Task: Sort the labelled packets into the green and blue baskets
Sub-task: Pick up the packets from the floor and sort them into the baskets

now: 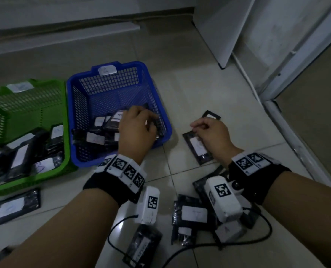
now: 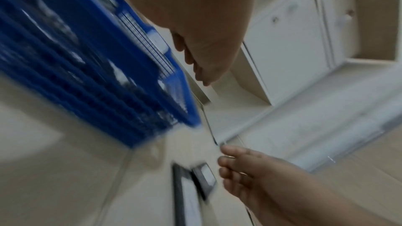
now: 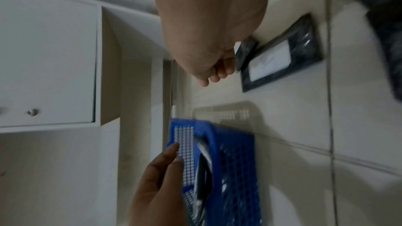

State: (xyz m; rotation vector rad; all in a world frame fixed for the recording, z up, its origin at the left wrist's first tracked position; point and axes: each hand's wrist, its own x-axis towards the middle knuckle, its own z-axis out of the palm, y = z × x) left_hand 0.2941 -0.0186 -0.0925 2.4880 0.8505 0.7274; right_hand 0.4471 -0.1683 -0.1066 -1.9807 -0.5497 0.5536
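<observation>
While both baskets already hold stacks of dark plastic packets with white labels, the sorting looks roughly half done. The green mesh plastic basket sits at far left on the tiled floor, touching the blue mesh plastic basket on its right. The person's left hand hangs over the blue basket's near right corner, fingers loosely curled above the packets inside; whether it grips one cannot be told. The right hand rests on a dark labelled packet lying on the floor right of the blue basket, fingertips curled at its far edge, seemingly pinching it. Another packet lies just beyond. A loose heap of packets remains near the person, one more lies near the green basket, and another lies nearest.
</observation>
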